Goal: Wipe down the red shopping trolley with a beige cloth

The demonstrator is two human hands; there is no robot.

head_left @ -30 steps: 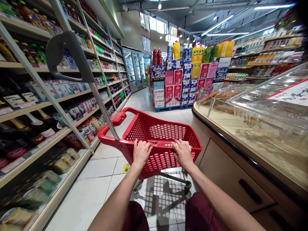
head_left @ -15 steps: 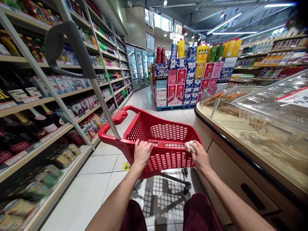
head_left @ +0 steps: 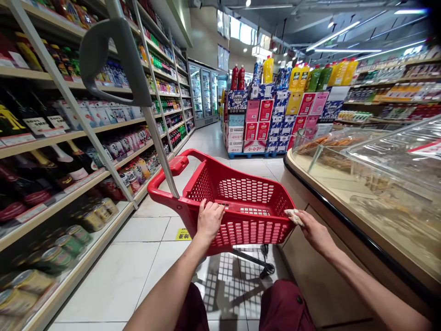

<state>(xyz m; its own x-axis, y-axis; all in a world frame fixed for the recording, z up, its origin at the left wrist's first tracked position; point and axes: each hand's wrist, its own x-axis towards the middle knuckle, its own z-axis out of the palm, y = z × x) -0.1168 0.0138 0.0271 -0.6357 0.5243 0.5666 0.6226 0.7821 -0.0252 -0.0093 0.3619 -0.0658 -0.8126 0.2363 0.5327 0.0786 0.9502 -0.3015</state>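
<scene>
As the right hand's [head_left: 315,232] clutched cloth [head_left: 293,216] is shifted to the right corner, the shopping basket [head_left: 248,230] rim gripped by the left hand [head_left: 209,219] seems wiped.

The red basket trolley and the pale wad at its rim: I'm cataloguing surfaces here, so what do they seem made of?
Red perforated basket trolley: moulded plastic by the look, smooth with a slight sheen, its walls one even lattice of holes. Pale crumpled wad in the right hand: probably cloth or paper tissue; soft, matt and creased, too small to tell which.
</scene>
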